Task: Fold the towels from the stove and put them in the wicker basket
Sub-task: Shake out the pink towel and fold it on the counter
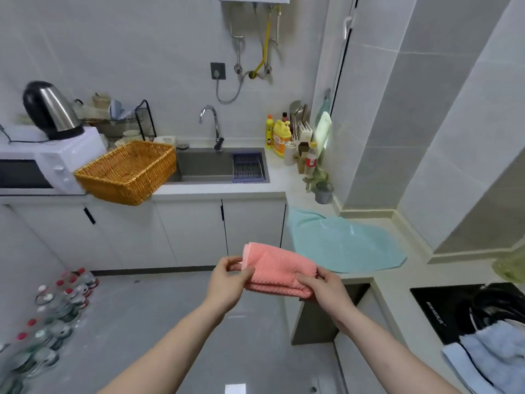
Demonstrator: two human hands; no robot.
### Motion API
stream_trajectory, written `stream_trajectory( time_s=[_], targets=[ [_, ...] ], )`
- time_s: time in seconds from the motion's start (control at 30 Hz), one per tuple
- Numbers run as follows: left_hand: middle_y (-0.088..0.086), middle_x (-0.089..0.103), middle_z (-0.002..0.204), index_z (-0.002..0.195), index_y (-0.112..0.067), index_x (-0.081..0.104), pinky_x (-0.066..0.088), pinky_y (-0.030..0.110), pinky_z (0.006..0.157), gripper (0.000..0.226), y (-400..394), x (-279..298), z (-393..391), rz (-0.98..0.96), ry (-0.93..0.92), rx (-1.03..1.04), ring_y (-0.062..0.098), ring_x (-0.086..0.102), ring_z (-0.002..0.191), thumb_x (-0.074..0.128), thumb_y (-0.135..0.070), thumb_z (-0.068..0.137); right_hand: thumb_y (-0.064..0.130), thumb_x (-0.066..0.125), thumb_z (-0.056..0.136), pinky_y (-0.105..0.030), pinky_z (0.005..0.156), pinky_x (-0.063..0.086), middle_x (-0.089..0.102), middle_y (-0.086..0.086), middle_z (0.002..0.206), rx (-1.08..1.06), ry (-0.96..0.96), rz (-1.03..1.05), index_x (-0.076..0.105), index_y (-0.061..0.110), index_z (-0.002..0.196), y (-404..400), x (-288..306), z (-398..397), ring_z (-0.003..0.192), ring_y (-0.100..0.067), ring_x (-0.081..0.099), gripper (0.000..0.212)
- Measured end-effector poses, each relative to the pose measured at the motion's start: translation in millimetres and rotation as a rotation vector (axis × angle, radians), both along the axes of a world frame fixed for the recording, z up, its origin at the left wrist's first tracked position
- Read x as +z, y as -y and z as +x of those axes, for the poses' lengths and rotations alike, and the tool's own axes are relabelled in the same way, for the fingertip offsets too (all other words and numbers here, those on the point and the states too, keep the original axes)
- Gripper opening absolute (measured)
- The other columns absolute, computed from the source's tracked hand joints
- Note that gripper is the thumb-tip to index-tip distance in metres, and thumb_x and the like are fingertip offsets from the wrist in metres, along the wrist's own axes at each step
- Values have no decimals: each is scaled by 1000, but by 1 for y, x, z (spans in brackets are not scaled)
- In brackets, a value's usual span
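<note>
A folded pink towel (277, 270) hangs in the air over the floor, held between both hands. My left hand (227, 282) pinches its left end and my right hand (326, 291) grips its right end from below. The wicker basket (127, 173) stands on the counter to the left of the sink, its near corner sticking out over the counter edge; I see nothing inside it. A teal towel (341, 243) lies spread flat on the counter corner to the right. A light blue towel (488, 356) lies crumpled on the black stove (443, 311) at the bottom right.
A white microwave (37, 166) with a kettle (49, 109) on top stands left of the basket. The sink (204, 166) holds a purple rack. Bottles (281, 137) crowd the back corner. Several water bottles (56, 308) stand on the floor at the left.
</note>
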State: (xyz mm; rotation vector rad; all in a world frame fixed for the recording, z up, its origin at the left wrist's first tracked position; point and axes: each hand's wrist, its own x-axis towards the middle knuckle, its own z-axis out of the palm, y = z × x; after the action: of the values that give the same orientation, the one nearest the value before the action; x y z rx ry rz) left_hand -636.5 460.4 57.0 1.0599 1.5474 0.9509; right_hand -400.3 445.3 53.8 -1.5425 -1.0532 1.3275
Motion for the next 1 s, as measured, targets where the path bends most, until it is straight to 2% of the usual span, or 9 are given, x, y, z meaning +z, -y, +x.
stream_trajectory(
  time_s=[0.07,0.17,0.27,0.4,0.53,0.67,0.73,0.87,1.0],
  targets=[
    [-1,70,110,116,-24,63,57,38,92,40,-22,3,-33,10,0,38,16,72,96,80,-33,81,15,75,88,-23,59,56,78,3,84,26,-2,-5,74,13,103,-27,2,-35,69,-7,70,14],
    [0,71,109,116,-25,63,57,37,91,35,-56,4,-83,21,-10,99,16,72,94,79,-28,85,27,79,82,-31,67,60,79,1,90,62,5,-11,76,17,101,-70,4,-84,78,-14,70,21],
    [-2,71,106,113,-29,63,56,37,89,33,-79,10,-117,25,-28,147,16,72,94,79,-29,84,25,77,86,-27,65,57,78,-3,92,99,0,-8,75,16,101,-104,8,-119,74,-12,65,18],
    [-3,67,99,111,-31,64,47,28,74,29,-123,15,-160,58,-52,215,15,68,88,77,-24,86,28,77,87,-25,63,56,77,2,84,173,38,-1,75,17,100,-164,10,-164,70,-8,64,17],
    [1,67,101,109,-35,65,51,31,79,25,-176,13,-197,67,-82,248,18,69,87,76,-24,88,26,77,87,-21,60,52,77,5,85,229,25,6,75,13,100,-232,9,-204,71,-10,64,18],
    [3,66,100,113,-29,65,47,24,68,25,-235,21,-231,93,-89,288,15,67,77,72,-18,92,35,78,81,-27,62,54,71,3,77,288,30,-10,74,13,99,-304,12,-243,66,-10,60,28],
    [4,66,102,115,-27,64,45,20,64,25,-261,28,-249,105,-98,309,14,67,78,71,-18,93,36,76,77,-28,62,54,67,3,72,323,39,-13,74,12,97,-340,16,-263,64,-10,58,31],
    [4,67,103,115,-28,63,45,17,62,24,-308,38,-291,141,-126,377,12,68,81,70,-19,94,23,74,85,-30,61,52,60,7,60,416,54,9,73,15,91,-406,26,-309,59,-10,54,10],
    [0,65,105,116,-28,61,43,19,66,22,-347,42,-338,143,-153,433,10,65,89,68,-19,97,27,75,83,-29,65,55,65,6,64,467,91,39,74,14,94,-456,31,-363,64,-9,58,16]
  ],
)
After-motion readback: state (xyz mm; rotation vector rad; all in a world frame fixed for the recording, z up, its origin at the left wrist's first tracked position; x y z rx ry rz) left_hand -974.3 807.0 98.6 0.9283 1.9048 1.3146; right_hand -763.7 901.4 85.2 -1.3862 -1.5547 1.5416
